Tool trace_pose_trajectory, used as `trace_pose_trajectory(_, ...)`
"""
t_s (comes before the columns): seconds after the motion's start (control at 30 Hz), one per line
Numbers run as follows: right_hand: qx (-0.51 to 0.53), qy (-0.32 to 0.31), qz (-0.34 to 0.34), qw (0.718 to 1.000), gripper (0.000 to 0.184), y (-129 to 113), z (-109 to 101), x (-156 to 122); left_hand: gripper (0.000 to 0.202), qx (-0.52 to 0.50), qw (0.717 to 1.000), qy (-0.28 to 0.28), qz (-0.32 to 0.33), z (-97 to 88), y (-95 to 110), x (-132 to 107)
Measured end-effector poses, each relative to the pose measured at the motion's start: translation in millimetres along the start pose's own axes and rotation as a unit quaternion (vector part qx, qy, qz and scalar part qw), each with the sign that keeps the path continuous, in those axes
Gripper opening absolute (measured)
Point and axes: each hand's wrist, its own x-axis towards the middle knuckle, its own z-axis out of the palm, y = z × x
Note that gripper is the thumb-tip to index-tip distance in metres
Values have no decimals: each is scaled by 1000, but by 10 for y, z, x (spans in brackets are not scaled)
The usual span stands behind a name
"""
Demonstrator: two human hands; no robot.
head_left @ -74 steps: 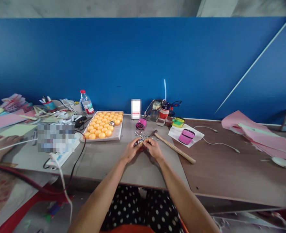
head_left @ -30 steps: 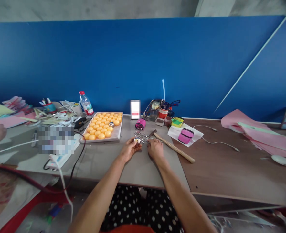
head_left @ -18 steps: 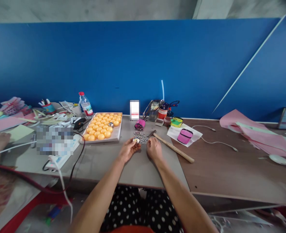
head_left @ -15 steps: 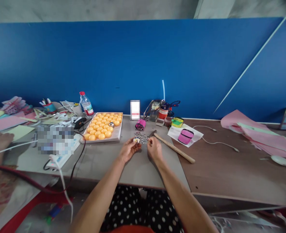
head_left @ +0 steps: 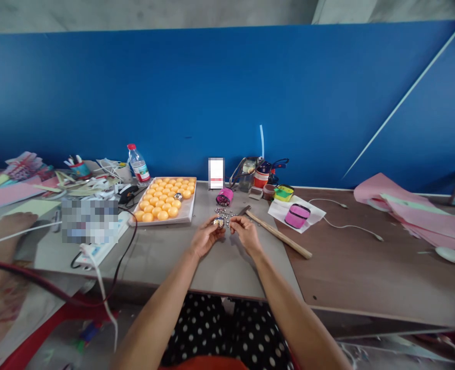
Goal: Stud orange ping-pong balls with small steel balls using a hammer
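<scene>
My left hand (head_left: 206,237) is closed around a small ball (head_left: 218,222) covered with shiny silver pieces, with a bit of yellow showing. Close beside it, my right hand (head_left: 246,232) pinches thumb and fingertips together over the grey table top; anything between them is too small to make out. Small silver pieces (head_left: 222,210) lie scattered just beyond both hands. A wooden-handled hammer (head_left: 281,235) rests to the right, its head near the pieces. To the left, a white tray (head_left: 192,208) carries rows of yellow-orange balls (head_left: 158,203) and one silver-covered ball (head_left: 178,196).
A pink pouch (head_left: 224,197) lies beyond the pieces, before an upright phone (head_left: 216,173). Another pink pouch (head_left: 297,216) sits on white paper. At left are a power strip (head_left: 99,249), cables, a bottle (head_left: 139,167) and another person's hand (head_left: 13,226).
My right hand has moved left, closer to the ball, turning from a curled fist to a fingertip pinch. My left hand keeps the ball. The other person's hand at far left has shifted right.
</scene>
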Motion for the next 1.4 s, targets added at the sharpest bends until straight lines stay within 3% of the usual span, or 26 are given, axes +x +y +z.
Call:
trace_pose_trajectory(0.43,-90,-42,-43,994,17,89,24,-10,42,70,997,-18,26,17,-38,-12)
trace_pose_trajectory(1.03,-83,-56,3,995,17,58,4,-13,47,109,994,-8,30,65,-35,-31)
trace_pose_trajectory(1.4,-82,-60,12,995,16,158,-21,19,48,146,988,-9,47,16,-83,-4)
